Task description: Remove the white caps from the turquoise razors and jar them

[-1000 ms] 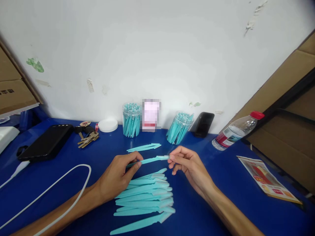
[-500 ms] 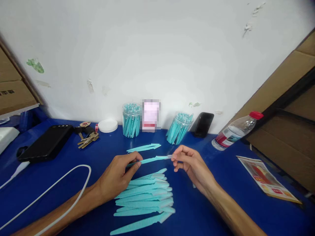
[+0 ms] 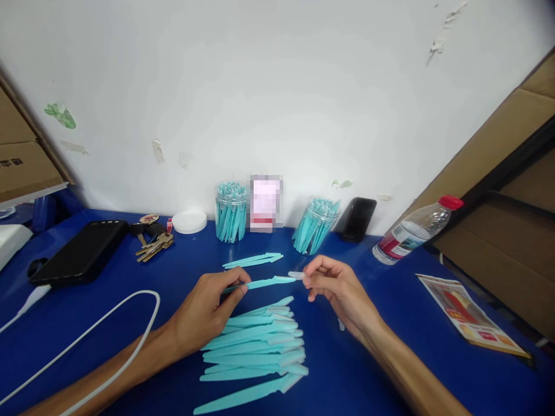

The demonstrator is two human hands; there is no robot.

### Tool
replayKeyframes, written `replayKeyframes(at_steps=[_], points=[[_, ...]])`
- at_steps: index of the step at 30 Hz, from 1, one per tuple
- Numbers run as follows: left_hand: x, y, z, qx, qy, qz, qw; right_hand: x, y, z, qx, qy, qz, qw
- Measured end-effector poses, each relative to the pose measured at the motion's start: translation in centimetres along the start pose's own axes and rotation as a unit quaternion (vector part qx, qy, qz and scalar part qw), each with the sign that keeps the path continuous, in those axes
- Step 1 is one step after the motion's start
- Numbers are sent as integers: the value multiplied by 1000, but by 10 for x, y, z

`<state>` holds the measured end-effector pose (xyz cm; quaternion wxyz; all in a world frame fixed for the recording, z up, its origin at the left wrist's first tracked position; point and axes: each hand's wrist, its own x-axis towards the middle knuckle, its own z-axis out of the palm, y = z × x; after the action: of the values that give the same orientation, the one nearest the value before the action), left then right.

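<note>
My left hand (image 3: 219, 300) pinches the handle of a turquoise eyebrow razor (image 3: 264, 283), its blade end pointing right. Between the thumb and fingers of my right hand (image 3: 333, 283) is a small translucent blade cap (image 3: 296, 275). The cap lies just above the razor's tip in view; whether they touch I cannot tell. Below my hands lies a stack of turquoise eyebrow razors (image 3: 255, 346), their blade ends to the right. Two more razors (image 3: 254, 260) rest behind my left hand. Partly hidden by my right wrist, a small clear piece (image 3: 341, 325) lies on the table.
Two clear tubs of razors stand by the wall, one upright (image 3: 230, 214) and one tilted (image 3: 315, 228). Around them are a white lid (image 3: 189, 221), keys (image 3: 155, 242), a power bank (image 3: 80, 252), a phone (image 3: 359, 219), a bottle (image 3: 414, 231) and a packet (image 3: 472, 315). A white cable (image 3: 141, 341) crosses my left forearm.
The cap in my right hand has gone from in line with the razor's tip to slightly above it, and more of it shows. My left hand stays nearly still.
</note>
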<state>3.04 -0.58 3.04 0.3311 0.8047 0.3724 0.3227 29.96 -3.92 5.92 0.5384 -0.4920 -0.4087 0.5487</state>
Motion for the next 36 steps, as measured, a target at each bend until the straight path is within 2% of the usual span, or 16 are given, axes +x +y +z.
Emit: replayKeyframes(at_steps=[14, 18, 21, 24, 27, 32, 36], points=[[-4, 1, 5, 10, -17, 5, 1000, -4, 11, 9, -47, -36, 0, 998], [-4, 0, 5, 19, -4, 10, 1000, -5, 12, 9, -80, -39, -10, 996], [0, -8, 3, 29, 10, 19, 999, -2, 17, 8, -128, -34, -31, 991], [7, -22, 0, 40, 1, 21, 999, 1, 25, 7, -191, -24, -58, 980], [11, -30, -3, 49, -34, 13, 998, 4, 31, 6, -250, -39, -71, 965], [9, -26, -5, 70, -79, -1, 994, 3, 31, 5, -331, -62, -77, 938], [8, -24, -4, 90, -90, 0, 992, 5, 19, 3, -387, -68, -86, 916]])
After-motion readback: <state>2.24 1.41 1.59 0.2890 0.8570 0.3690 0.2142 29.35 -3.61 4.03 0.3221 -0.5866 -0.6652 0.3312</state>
